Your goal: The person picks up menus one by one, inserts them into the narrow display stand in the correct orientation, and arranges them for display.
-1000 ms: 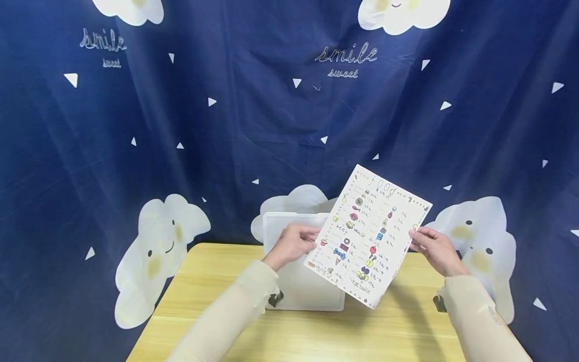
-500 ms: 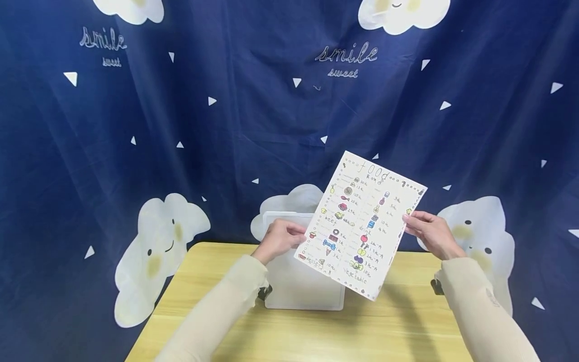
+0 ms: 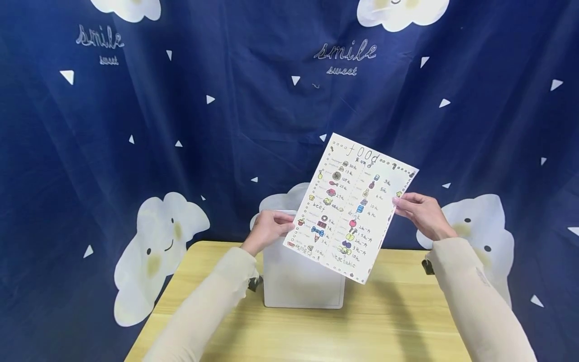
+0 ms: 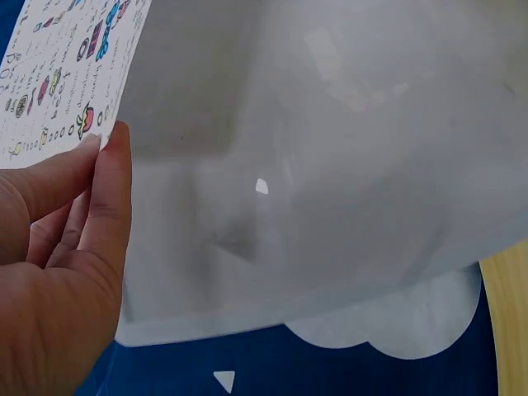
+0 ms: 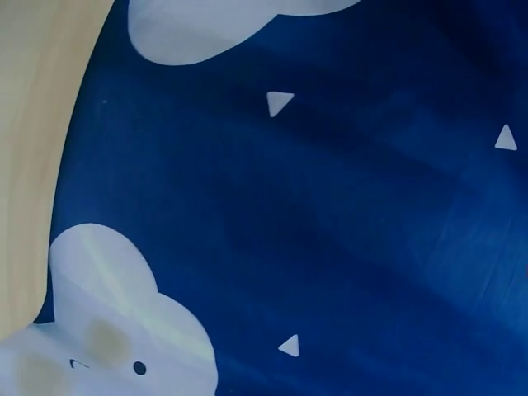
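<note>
Compared with a second ago, the food sheet (image 3: 350, 206) has gone higher and a bit left, tilted, above the wooden table (image 3: 398, 322). Left hand (image 3: 268, 229) pinches its left edge, right hand (image 3: 418, 211) pinches the right edge. Translucent white folder (image 3: 303, 284) stands behind; can't tell what's inside.

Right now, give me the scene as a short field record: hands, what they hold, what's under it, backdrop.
left hand: pinches the left edge of the food sheet and grips the top of the white folder
right hand: pinches the sheet's right edge
food sheet: hand-drawn, coloured icons, headed "food", held tilted above the table
white folder: translucent, lower end resting on the table, partly behind the sheet
table: light wood
backdrop: navy curtain with white clouds, "smile sweet" lettering
</note>
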